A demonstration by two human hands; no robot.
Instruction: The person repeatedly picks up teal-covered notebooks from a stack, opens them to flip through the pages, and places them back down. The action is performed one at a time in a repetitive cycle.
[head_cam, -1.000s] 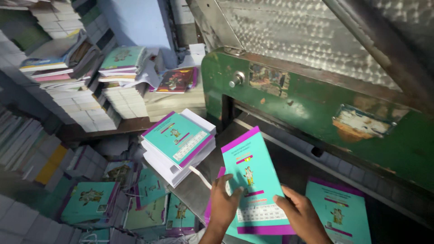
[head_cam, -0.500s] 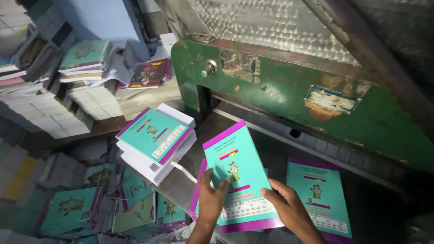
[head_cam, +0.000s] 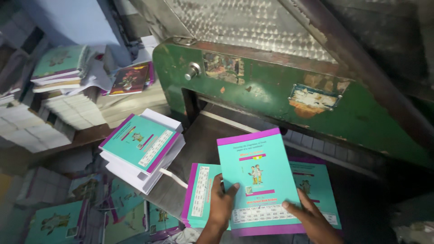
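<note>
On machine bed point(head_cam: 199, 140) | booklet point(head_cam: 262, 180) long axis toward cutter | both hands gripping

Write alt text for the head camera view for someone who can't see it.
Two bare hands, left hand and right hand, hold a teal booklet with purple borders over matching booklets on the dark bed of a worn green cutting machine. To the left, a stack of booklets sits at the bed's corner, with more piles behind and below.
</note>
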